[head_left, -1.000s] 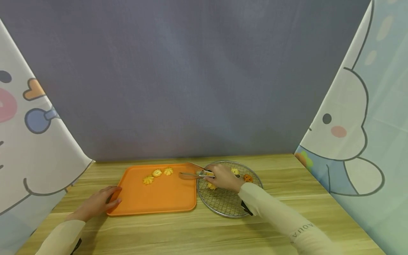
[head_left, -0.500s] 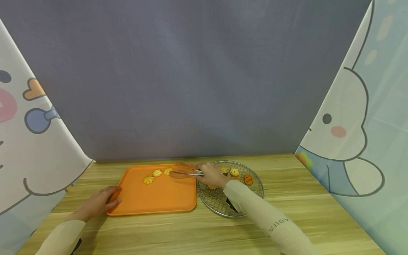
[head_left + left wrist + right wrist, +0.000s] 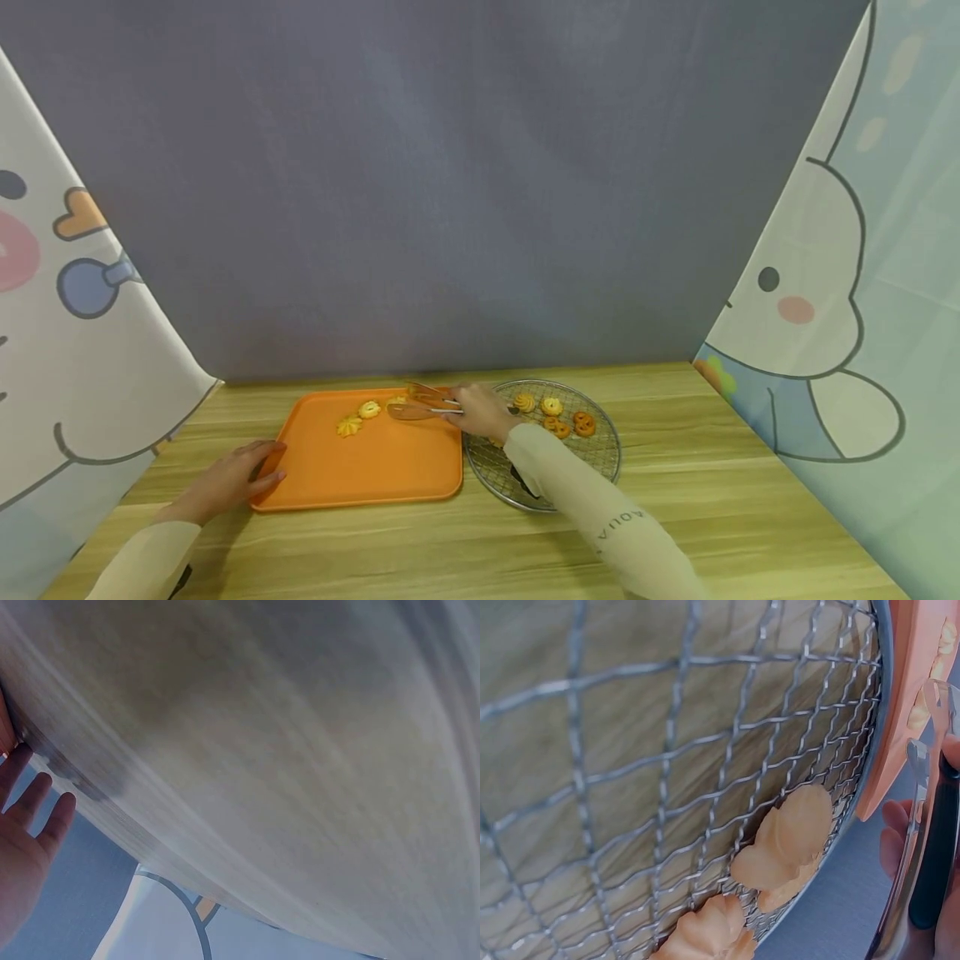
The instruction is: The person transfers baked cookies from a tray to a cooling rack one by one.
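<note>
Tongs [image 3: 408,412] over tray edge [image 3: 461,463] (front roomy), rack [image 3: 602,451] beside

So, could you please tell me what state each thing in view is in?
Tray: lying flat, partly filled with cookies
Rack: lying flat, bearing cookies and pretzels
Tongs: held, tips apart over the tray
Left hand: fingers relaxed at the tray's edge
Right hand: gripping the tongs
</note>
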{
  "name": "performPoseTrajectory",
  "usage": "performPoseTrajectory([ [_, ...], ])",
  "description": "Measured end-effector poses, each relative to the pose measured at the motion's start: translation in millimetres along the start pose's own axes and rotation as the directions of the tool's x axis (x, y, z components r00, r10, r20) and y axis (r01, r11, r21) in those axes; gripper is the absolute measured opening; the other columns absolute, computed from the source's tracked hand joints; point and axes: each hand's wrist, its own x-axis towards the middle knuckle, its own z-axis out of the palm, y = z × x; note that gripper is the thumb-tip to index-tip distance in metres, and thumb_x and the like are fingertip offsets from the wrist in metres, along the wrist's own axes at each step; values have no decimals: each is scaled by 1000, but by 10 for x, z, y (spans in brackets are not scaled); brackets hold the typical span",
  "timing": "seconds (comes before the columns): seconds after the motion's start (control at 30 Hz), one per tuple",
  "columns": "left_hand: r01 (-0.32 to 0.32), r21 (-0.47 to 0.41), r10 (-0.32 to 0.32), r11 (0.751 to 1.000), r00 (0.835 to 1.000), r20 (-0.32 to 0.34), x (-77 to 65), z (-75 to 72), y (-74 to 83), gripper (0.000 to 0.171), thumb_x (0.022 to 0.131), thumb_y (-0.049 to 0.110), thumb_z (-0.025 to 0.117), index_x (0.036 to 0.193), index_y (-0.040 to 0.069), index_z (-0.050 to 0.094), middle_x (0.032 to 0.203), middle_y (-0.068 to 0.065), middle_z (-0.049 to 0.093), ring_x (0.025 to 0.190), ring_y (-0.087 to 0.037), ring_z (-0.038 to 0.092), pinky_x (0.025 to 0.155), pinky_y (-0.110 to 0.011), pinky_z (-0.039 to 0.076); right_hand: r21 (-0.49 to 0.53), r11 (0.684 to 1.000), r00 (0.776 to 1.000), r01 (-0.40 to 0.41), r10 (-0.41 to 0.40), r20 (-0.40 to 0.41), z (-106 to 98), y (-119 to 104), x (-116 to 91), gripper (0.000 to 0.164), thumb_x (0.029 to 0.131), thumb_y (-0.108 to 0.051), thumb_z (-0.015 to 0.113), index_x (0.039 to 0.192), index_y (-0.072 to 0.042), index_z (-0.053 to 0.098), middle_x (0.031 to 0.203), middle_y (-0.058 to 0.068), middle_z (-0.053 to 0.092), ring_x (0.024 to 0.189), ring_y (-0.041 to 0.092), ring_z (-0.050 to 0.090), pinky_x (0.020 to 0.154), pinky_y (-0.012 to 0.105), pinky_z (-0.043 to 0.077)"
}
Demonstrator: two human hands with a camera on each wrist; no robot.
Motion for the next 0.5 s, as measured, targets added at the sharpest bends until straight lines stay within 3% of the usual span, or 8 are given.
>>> performPoseTrajectory([
  [0.5,-18,5,18,1000,1000,-20,12,21,-23,44,79,25,71,113,0,60,113,-24,59,99,-45,56,80,-58,46,-15,997,996,-78,78,47,37,-107,142,37,86,-35,63,111,-9,65,100,4,68,78,13,65,58,22,51],
])
